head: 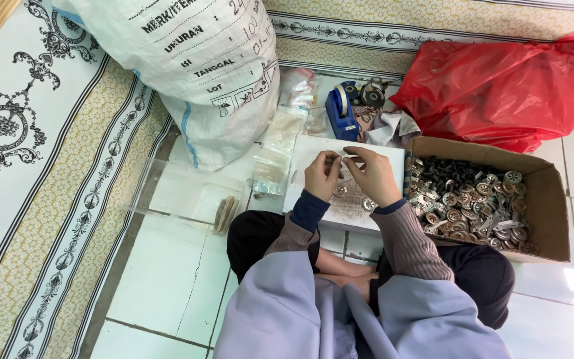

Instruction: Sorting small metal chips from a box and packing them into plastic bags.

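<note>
1. While the person sits cross-legged on the tiled floor [161,279], head view shows both hands raised over a white board [313,149] on the lap.
2. Left hand [322,174]: grip pinched on a small metal part [332,159], held just above the board. Right hand [373,174]: fingers pressed together on a tiny piece beside that part; too small to tell what it is.
3. Step, as I judge it: fitting or joining two small pieces at the fingertips. Next move calls for fine alignment with both pinches steady.
4. Counts: one board with about three loose round parts [369,203] on it; one cardboard box [547,199] at the right, full of round metal parts, too many to count; one red bag [499,86]; one white sack [200,66]; one blue tape dispenser [341,110]; one clear tray [181,196]; a few clear packets [277,149], number unclear.
</note>
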